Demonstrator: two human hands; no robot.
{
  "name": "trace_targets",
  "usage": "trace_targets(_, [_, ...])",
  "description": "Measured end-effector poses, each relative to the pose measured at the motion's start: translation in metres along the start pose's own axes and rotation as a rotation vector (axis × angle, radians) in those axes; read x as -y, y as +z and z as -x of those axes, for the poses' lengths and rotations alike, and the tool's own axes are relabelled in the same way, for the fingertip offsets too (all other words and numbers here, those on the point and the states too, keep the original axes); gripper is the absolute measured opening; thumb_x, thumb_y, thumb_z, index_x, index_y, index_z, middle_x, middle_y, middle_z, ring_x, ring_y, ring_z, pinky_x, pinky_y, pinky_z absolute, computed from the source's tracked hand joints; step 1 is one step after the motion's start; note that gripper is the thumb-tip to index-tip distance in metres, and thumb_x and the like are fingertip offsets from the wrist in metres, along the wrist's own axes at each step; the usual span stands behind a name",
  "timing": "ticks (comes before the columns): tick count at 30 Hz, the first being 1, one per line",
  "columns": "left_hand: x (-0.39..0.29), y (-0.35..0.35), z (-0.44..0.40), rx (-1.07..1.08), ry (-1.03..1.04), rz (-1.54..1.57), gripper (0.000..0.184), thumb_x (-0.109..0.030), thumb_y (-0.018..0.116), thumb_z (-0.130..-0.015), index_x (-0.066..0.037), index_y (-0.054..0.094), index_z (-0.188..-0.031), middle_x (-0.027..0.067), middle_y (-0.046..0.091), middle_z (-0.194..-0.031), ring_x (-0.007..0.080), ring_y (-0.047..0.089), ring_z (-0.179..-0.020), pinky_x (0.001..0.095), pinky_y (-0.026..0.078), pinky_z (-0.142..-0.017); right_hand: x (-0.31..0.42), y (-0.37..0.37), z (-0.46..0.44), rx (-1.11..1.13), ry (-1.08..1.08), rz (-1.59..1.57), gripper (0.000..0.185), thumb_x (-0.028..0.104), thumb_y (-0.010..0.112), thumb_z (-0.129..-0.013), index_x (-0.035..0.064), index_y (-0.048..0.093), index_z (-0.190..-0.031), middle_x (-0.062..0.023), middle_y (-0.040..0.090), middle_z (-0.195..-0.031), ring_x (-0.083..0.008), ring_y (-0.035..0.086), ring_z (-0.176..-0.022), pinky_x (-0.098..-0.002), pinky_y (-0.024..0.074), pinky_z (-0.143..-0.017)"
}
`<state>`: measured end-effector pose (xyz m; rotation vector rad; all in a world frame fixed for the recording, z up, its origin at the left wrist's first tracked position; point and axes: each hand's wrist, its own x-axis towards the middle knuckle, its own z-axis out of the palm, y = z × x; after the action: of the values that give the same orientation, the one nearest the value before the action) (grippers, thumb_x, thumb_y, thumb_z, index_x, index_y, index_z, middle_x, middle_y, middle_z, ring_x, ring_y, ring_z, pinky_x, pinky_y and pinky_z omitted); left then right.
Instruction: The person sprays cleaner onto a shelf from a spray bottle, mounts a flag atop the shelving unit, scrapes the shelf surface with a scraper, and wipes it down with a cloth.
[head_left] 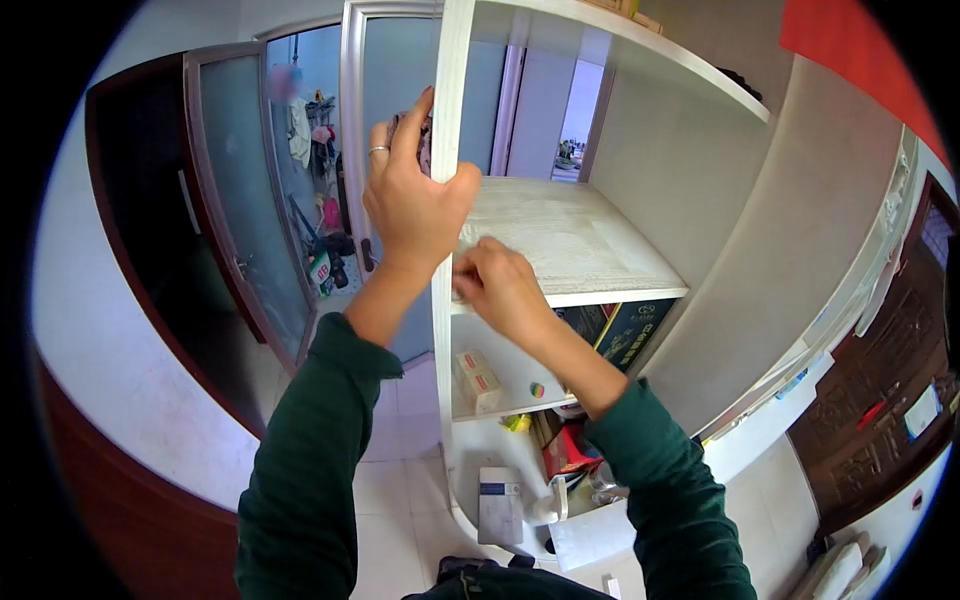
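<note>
My left hand (415, 205) is wrapped round the white upright post (450, 120) of a shelf unit, thumb on its front edge. A crumpled, patterned cloth (425, 150) shows under its fingers, pressed against the post's outer side. Lower down, my right hand (505, 290) is closed with curled fingers beside the post, at the front edge of the middle shelf board (570, 235). Whatever its fingertips pinch is hidden, and the hand is slightly blurred. The shelf board looks streaked and worn.
Below stand a small box (478, 380), a round colourful item (537, 390), dark boxes (635, 335) and a red box (570, 450). A white and blue box (500, 505) is at the bottom. Left is a frosted glass door (245, 190); right is a brown door (880, 380).
</note>
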<state>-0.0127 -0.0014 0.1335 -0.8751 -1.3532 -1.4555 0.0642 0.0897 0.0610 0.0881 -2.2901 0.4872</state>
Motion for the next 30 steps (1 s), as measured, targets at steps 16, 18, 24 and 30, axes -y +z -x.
trace_targets(16, [-0.003, 0.001, 0.000, -0.013, 0.033, 0.005, 0.058, -0.006, 0.058, -0.058, -0.011, 0.055, -0.116, 0.0108, 0.056, -0.095, 0.0282, 0.057, -0.083, 0.0354, 0.047, -0.074, -0.077, -0.040, -0.016, -0.027, 0.239, 0.322, 0.009, 0.007, 0.062, -0.069, 0.0046, 0.065, -0.077, -0.0161, 0.061, -0.081, -0.0314, 0.058, -0.083, -0.0406, 0.0467, -0.077])
trace_targets(18, [-0.003, 0.002, 0.000, -0.027, 0.029, -0.011, 0.057, -0.005, 0.057, -0.058, -0.007, 0.054, -0.115, 0.0119, 0.056, -0.093, 0.0289, 0.056, -0.086, 0.0365, 0.046, -0.074, -0.057, -0.036, -0.004, 0.129, 0.102, 0.214, 0.015, 0.010, 0.065, -0.070, 0.0053, 0.065, -0.084, -0.0144, 0.058, -0.083, -0.0281, 0.059, -0.075, -0.0354, 0.0484, -0.069])
trace_targets(24, [-0.003, -0.001, 0.002, 0.005, 0.003, 0.006, 0.057, -0.006, 0.057, -0.059, -0.008, 0.055, -0.115, 0.0132, 0.055, -0.094, 0.0307, 0.056, -0.084, 0.0371, 0.045, -0.076, -0.058, 0.017, -0.033, -0.007, 0.027, 0.200, 0.012, 0.011, 0.063, -0.071, 0.0056, 0.066, -0.082, -0.0169, 0.058, -0.082, -0.0327, 0.056, -0.080, -0.0402, 0.0456, -0.075])
trace_targets(30, [-0.001, 0.002, -0.002, -0.004, 0.006, 0.023, 0.058, -0.004, 0.057, -0.058, -0.007, 0.055, -0.116, 0.0123, 0.053, -0.097, 0.0291, 0.057, -0.083, 0.0365, 0.046, -0.074, -0.174, -0.119, 0.020, 0.070, 0.501, 0.445, 0.014, 0.013, 0.062, -0.071, 0.0091, 0.068, -0.083, -0.0143, 0.061, -0.081, -0.0297, 0.057, -0.078, -0.0387, 0.0460, -0.074])
